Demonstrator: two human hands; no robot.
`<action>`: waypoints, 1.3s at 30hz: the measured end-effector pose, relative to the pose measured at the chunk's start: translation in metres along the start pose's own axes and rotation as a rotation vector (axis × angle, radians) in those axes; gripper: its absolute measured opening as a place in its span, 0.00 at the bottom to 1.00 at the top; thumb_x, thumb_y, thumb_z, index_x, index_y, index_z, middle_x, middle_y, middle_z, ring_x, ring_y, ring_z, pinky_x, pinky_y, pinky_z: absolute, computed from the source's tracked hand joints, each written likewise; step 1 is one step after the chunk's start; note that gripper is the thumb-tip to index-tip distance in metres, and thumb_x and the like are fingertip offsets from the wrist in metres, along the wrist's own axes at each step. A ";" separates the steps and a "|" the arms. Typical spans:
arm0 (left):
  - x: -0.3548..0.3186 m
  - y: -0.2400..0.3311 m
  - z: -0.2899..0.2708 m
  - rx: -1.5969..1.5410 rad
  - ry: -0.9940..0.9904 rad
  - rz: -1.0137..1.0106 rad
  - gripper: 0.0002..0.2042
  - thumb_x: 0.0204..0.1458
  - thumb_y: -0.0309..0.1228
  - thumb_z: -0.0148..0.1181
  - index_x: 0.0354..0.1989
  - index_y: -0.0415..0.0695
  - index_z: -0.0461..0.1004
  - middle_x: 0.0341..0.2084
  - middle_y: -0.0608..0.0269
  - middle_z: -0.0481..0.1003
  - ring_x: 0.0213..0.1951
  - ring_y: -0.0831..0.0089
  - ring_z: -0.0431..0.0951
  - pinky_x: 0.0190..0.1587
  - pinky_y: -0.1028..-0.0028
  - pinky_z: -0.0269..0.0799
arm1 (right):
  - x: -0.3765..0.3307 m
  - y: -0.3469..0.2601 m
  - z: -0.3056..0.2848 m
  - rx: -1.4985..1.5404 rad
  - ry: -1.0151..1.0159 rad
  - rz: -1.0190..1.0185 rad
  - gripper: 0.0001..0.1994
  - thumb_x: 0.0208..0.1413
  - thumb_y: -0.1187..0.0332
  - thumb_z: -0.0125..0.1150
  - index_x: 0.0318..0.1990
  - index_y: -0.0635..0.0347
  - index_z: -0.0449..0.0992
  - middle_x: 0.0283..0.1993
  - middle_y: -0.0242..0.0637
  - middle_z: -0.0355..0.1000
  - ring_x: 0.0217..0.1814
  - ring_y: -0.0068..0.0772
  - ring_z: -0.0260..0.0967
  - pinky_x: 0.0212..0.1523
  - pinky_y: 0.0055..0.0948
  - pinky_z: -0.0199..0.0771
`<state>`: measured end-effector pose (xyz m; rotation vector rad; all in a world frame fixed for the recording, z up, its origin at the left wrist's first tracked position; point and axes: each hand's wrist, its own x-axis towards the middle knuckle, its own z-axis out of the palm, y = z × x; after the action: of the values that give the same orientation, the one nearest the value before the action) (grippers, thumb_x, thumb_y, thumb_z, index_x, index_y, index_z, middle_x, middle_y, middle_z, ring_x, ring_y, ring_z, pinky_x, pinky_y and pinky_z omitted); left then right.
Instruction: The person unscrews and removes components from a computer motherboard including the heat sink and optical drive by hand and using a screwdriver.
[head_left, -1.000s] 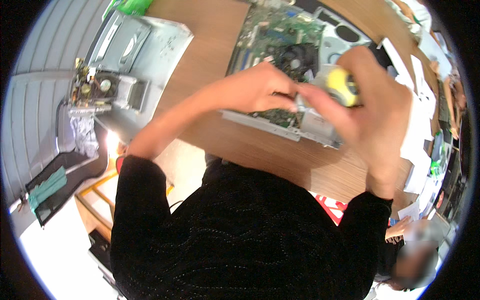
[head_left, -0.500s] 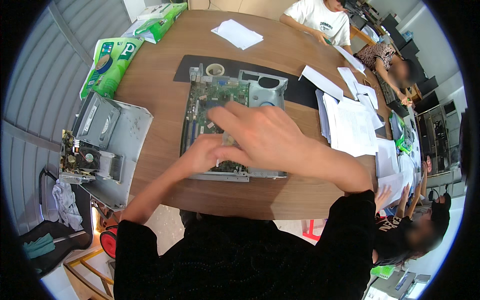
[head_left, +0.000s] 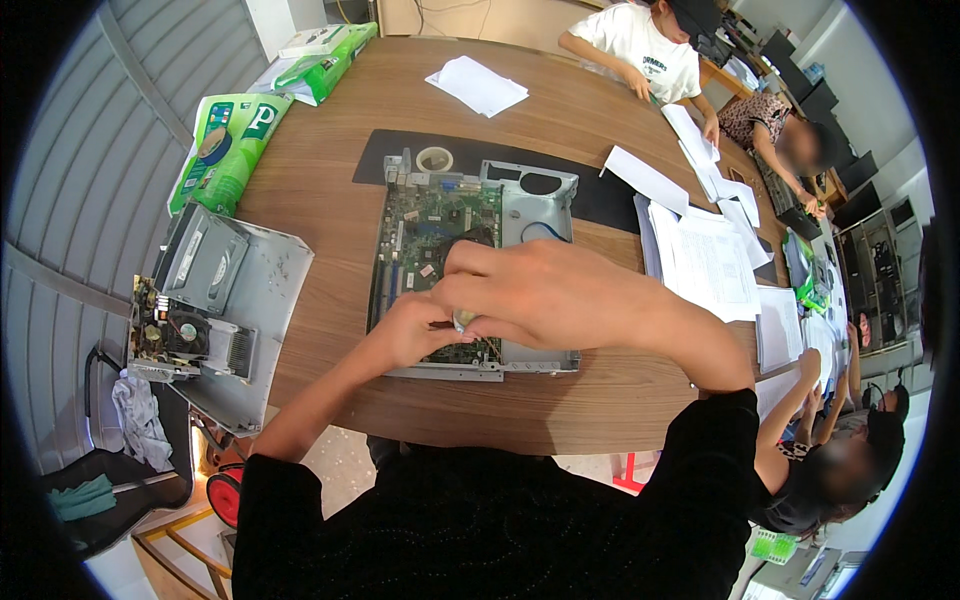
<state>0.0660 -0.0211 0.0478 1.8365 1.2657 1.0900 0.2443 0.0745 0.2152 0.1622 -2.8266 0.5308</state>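
Note:
An open desktop computer case (head_left: 537, 196) lies on the round wooden table (head_left: 330, 300) with its green motherboard (head_left: 430, 225) exposed. Both my hands are over the near end of the board. My right hand (head_left: 545, 295) arches over it with fingers curled down, pinching a small round silvery part (head_left: 462, 320). My left hand (head_left: 412, 335) comes in from the left, its curled fingertips meeting the right hand at that part. What lies under the hands is hidden.
A removed grey case panel (head_left: 270, 290) with a drive and a power supply (head_left: 185, 335) lies at the left edge. A tape roll (head_left: 434, 159) and a black mat (head_left: 600, 200) sit behind the case. Green packets (head_left: 225, 140), papers (head_left: 705, 260) and other seated people (head_left: 640, 45) surround it.
The view has pulled back and steadied over the table. My hands have drawn closer together on the near end of the board. The yellow-handled tool seen a second ago no longer shows.

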 end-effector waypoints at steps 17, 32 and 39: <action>0.000 0.023 -0.007 0.028 -0.091 -0.082 0.06 0.46 0.27 0.64 0.29 0.37 0.76 0.24 0.45 0.74 0.29 0.48 0.75 0.31 0.62 0.68 | 0.004 -0.011 -0.009 -0.149 -0.300 0.332 0.18 0.51 0.57 0.63 0.42 0.59 0.67 0.31 0.40 0.68 0.26 0.46 0.70 0.23 0.37 0.67; 0.005 0.018 -0.004 -0.083 -0.084 -0.036 0.06 0.47 0.25 0.61 0.25 0.34 0.74 0.22 0.44 0.72 0.27 0.48 0.73 0.28 0.61 0.66 | 0.021 -0.019 -0.021 -0.264 -0.597 0.531 0.23 0.50 0.55 0.64 0.46 0.61 0.69 0.44 0.41 0.69 0.35 0.42 0.73 0.28 0.34 0.71; 0.010 0.003 -0.002 0.010 -0.170 0.122 0.08 0.48 0.28 0.62 0.25 0.35 0.73 0.21 0.41 0.70 0.25 0.46 0.72 0.27 0.59 0.65 | -0.011 0.003 -0.011 -0.018 -0.095 0.086 0.19 0.48 0.56 0.65 0.42 0.59 0.73 0.35 0.40 0.72 0.30 0.43 0.73 0.27 0.36 0.71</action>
<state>0.0674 -0.0121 0.0536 1.9902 1.0749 0.9683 0.2575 0.0818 0.2212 0.0639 -2.9411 0.5287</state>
